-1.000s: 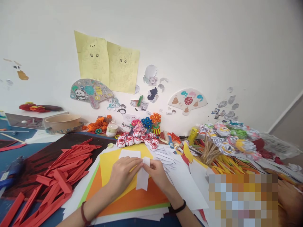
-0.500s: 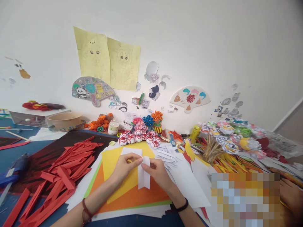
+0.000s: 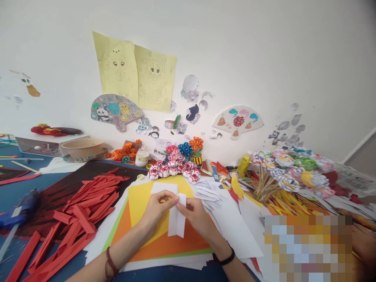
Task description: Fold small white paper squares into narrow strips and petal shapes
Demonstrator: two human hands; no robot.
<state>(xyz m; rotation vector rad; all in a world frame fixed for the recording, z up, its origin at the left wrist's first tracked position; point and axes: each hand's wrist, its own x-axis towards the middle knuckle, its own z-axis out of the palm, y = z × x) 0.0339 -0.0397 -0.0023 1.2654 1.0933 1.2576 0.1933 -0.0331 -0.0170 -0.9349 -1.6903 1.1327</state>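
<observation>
Both hands meet over a stack of yellow, orange, green and white sheets. A folded white paper strip (image 3: 176, 223) hangs between them, creased along its length. My left hand (image 3: 161, 205) pinches its top end between thumb and index finger. My right hand (image 3: 192, 211) grips the same strip from the right, its thumb near the top and the other fingers behind. Under the hands lie a yellow sheet (image 3: 138, 203) and an orange sheet (image 3: 147, 252). Another white piece (image 3: 160, 188) rests flat on the yellow sheet behind my left hand.
Folded red strips (image 3: 82, 215) cover the left side near a blue glue gun (image 3: 20, 211). Red-white paper flowers (image 3: 173, 170) and a glue jar (image 3: 142, 157) stand behind. White strips (image 3: 208, 194) and paper flowers (image 3: 293, 168) lie right. Another person's hand (image 3: 364, 239) shows at the right edge.
The lower part of the white strip has swung slightly left and looks wider. Both hands keep their grip on it. The view has shifted slightly.
</observation>
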